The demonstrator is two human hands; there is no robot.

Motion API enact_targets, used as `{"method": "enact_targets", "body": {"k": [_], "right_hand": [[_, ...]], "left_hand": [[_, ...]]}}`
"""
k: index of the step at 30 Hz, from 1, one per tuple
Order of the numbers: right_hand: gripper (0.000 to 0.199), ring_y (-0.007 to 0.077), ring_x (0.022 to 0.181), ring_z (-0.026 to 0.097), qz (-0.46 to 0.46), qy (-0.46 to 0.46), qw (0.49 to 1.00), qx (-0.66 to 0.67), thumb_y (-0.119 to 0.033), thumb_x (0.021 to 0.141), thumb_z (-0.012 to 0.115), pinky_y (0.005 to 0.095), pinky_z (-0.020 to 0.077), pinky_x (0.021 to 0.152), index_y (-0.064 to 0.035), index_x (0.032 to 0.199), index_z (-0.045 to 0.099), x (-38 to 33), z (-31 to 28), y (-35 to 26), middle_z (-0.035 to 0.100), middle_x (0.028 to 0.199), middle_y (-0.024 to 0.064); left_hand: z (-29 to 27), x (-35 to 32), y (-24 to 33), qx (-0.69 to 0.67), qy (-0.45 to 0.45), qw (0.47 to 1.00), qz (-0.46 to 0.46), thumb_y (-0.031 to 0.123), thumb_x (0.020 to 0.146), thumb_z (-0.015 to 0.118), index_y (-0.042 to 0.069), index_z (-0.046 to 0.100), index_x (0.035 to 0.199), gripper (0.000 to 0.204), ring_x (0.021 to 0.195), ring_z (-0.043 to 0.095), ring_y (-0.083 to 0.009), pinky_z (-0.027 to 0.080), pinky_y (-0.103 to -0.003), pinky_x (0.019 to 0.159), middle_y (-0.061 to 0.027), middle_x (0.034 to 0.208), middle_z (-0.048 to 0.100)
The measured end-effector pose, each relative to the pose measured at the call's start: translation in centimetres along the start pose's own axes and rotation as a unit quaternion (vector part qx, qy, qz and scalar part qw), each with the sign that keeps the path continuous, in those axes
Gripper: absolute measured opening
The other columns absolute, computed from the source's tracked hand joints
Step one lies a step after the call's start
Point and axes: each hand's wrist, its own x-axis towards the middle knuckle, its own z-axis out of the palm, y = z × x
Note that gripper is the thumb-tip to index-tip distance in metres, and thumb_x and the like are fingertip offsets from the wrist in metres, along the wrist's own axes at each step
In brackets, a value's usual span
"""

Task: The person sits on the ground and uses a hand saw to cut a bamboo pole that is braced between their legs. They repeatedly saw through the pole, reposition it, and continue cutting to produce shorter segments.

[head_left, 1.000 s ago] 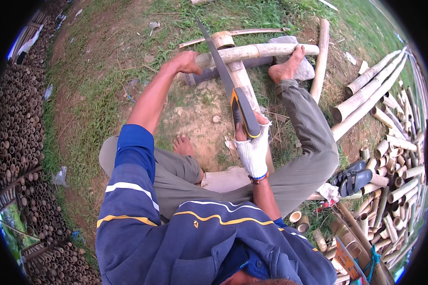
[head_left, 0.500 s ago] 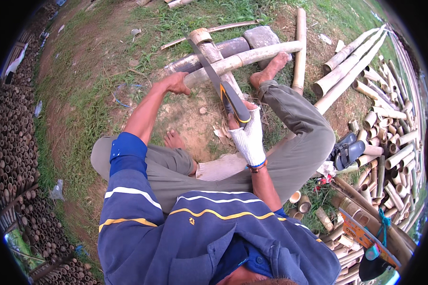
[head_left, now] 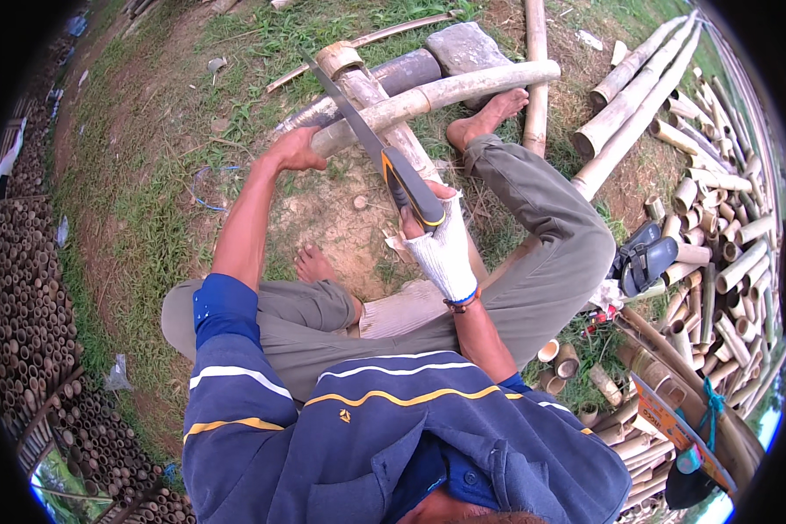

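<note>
My bare left hand (head_left: 295, 150) is wrapped round the near left end of a pale bamboo pole (head_left: 463, 94). In a white knitted glove, my right hand (head_left: 445, 249) grips the black and yellow handle of a handsaw (head_left: 351, 115). The blade lies across the pole, a short way right of my left hand, its tip pointing far left. Beneath, the pole crosses a thicker bamboo piece (head_left: 367, 90) that has a raised ring at its far end. My bare right foot (head_left: 487, 120) is near the pole, and whether it touches is unclear.
A dark round log (head_left: 409, 73) and a grey stone (head_left: 467, 48) sit behind the pole. Another bamboo pole (head_left: 535, 105) lies right of my foot. Cut bamboo pieces (head_left: 725, 288) are heaped at right, near dark sandals (head_left: 642, 262). Stacked bamboo (head_left: 26, 279) fills the far left.
The whole view has shifted slightly, so the pole's left end, both hands and the saw appear farther left. Both grips are the same, and the blade still crosses the pole.
</note>
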Motion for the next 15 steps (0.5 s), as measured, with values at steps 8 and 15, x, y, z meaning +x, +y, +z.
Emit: {"method": "enact_targets", "body": {"k": [8, 15], "right_hand": [[0.045, 0.0092, 0.110, 0.057, 0.021, 0.004, 0.998, 0.058, 0.002, 0.098, 0.068, 0.0257, 0.0487, 0.096, -0.0035, 0.138, 0.048, 0.3, -0.6, 0.7, 0.057, 0.122, 0.0040], [0.051, 0.0110, 0.116, 0.057, -0.003, -0.022, 1.000, 0.001, 0.003, 0.096, 0.071, 0.0268, 0.0465, 0.101, -0.0027, 0.142, 0.047, -0.1, -0.7, 1.2, 0.059, 0.125, 0.0047]], "left_hand": [[0.2, 0.7, -0.9, -0.009, -0.045, 0.999, -0.005, 0.032, 0.066, 0.089, -0.005, 0.052, 0.152, 0.101, 0.126, 0.068, -0.0348, 0.053, -0.041, 0.110, -0.0262, 0.137, 0.069], [0.3, 0.0, 2.3, 0.074, 0.010, 0.997, -0.016, 0.038, 0.067, 0.088, -0.010, 0.047, 0.153, 0.107, 0.127, 0.067, -0.0399, 0.053, -0.042, 0.110, -0.0330, 0.137, 0.067]]}}
